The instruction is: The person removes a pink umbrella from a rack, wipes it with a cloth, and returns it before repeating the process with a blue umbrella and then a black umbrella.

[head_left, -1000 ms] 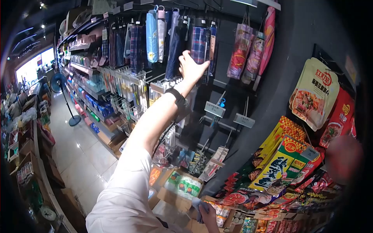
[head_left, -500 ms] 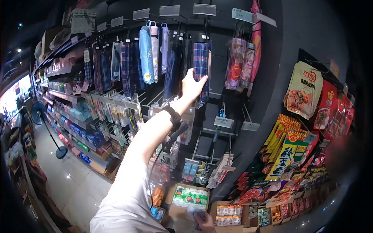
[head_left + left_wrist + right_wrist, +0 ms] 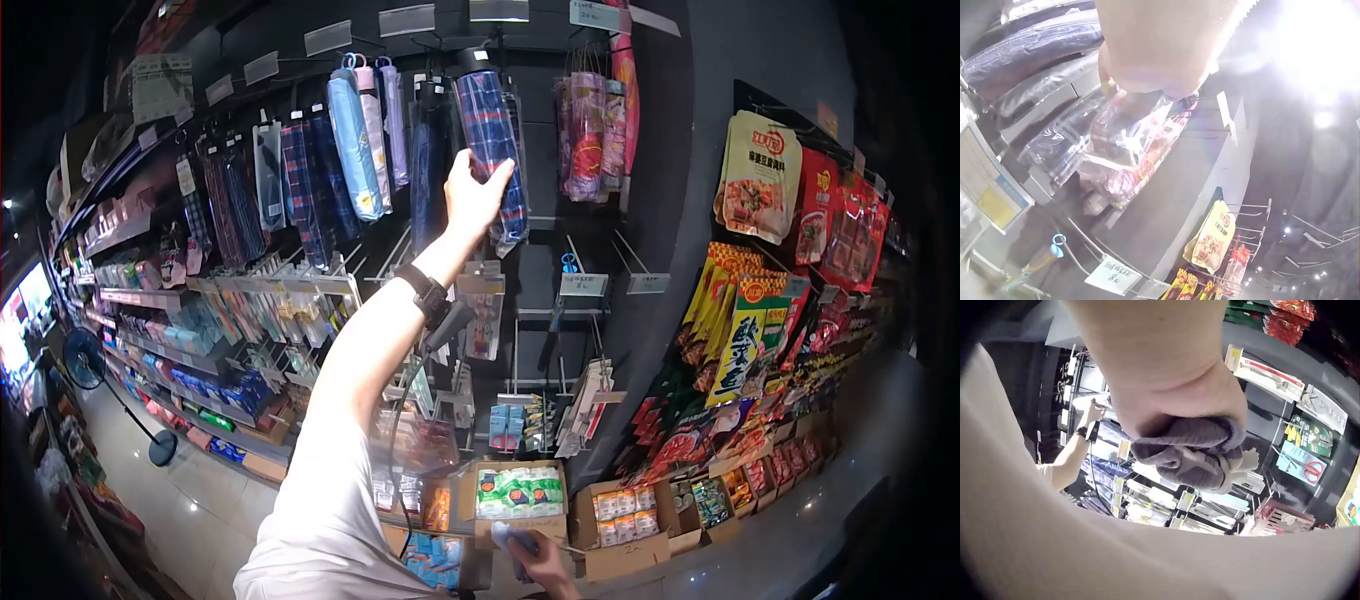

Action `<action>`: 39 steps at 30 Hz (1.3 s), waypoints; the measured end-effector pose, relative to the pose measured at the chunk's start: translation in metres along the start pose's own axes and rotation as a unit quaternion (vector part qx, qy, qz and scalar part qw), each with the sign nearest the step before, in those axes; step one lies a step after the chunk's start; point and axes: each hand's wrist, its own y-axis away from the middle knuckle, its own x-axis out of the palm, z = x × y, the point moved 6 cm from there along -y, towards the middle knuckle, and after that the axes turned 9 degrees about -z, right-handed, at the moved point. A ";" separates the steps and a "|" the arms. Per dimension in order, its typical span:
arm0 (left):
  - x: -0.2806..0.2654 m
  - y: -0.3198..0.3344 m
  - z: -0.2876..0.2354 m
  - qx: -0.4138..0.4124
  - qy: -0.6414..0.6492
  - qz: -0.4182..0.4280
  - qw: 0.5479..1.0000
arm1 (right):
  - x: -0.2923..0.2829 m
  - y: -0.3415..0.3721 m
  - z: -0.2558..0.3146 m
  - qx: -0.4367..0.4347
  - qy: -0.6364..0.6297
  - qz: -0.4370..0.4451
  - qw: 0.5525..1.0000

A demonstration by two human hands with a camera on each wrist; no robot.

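Fingers, left hand (image 3: 474, 205): bent round the lower part of a plaid umbrella (image 3: 485, 110), thumb across its front at the right, the other fingertips mostly hidden behind it.
Fingers, right hand (image 3: 545, 564): curled tightly round a bunched grey cloth (image 3: 1194, 456), low in the head view and near the person's body.
Plaid umbrella: navy with red and pale lines, in a clear sleeve, upper middle of the head view; it tilts, its black top leaning left. Whether it hangs on its hook cannot be told.
Left of it: dark umbrellas (image 3: 426, 165) just beside the hand, then a light blue umbrella (image 3: 356, 150).
Right of it: wrapped patterned umbrellas (image 3: 585, 140), pink and purple, a little apart.
Left arm: stretched up and forward in a white sleeve (image 3: 320, 510), a black watch (image 3: 428, 292) at the wrist.
Below the hand: blue-handled scissors (image 3: 569, 262) on a hook; lower, a carton (image 3: 485, 508) of green and white packs.
Far right: hanging food pouches (image 3: 755, 180), beige, red and yellow.
Far left: a standing fan (image 3: 84, 357) on a tiled floor (image 3: 190, 515).
Left wrist view: bright glare washes out the upper right.
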 end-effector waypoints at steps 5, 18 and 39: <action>0.001 -0.004 0.003 0.024 0.039 0.000 0.999 | -0.005 -0.002 -0.006 0.013 -0.006 -0.006 1.000; -0.100 0.224 -0.010 -0.453 0.329 0.122 0.819 | -0.041 -0.007 0.002 -0.052 -0.023 -0.143 0.988; -0.207 0.469 -0.030 -0.605 0.288 0.328 0.666 | 0.012 -0.060 0.171 -0.395 0.077 -0.231 0.886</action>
